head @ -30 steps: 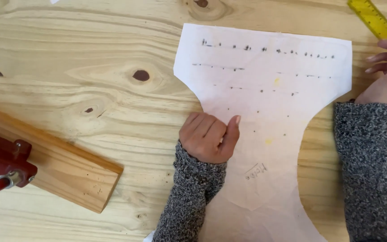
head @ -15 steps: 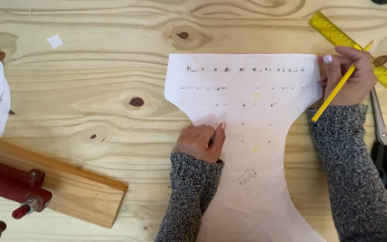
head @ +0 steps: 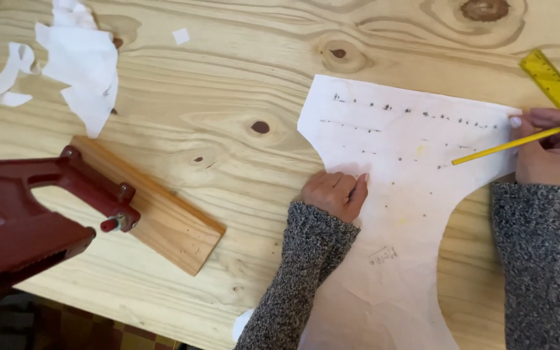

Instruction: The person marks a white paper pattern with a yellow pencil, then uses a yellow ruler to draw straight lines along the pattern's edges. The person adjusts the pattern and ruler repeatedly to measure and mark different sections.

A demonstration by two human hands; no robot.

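A white paper pattern (head: 403,194) with a narrow waist and rows of small dark dots lies flat on the pine table (head: 228,104). My left hand (head: 335,193) rests curled on its left edge, fingers closed, pressing the paper down. My right hand (head: 552,152) grips a yellow pencil (head: 503,146) whose tip points left onto the paper near the dot rows. A yellow ruler (head: 554,81) lies just above that hand.
A red metal press (head: 27,214) on a wooden base board (head: 163,217) sits at the left near the table's front edge. White paper scraps (head: 79,65) lie at the far left. Both forearms wear grey knit sleeves (head: 539,259).
The view has shifted right and down, showing more of the red press and scraps. My right hand now holds the pencil flatter, pointing left across the paper. The left hand stays put.
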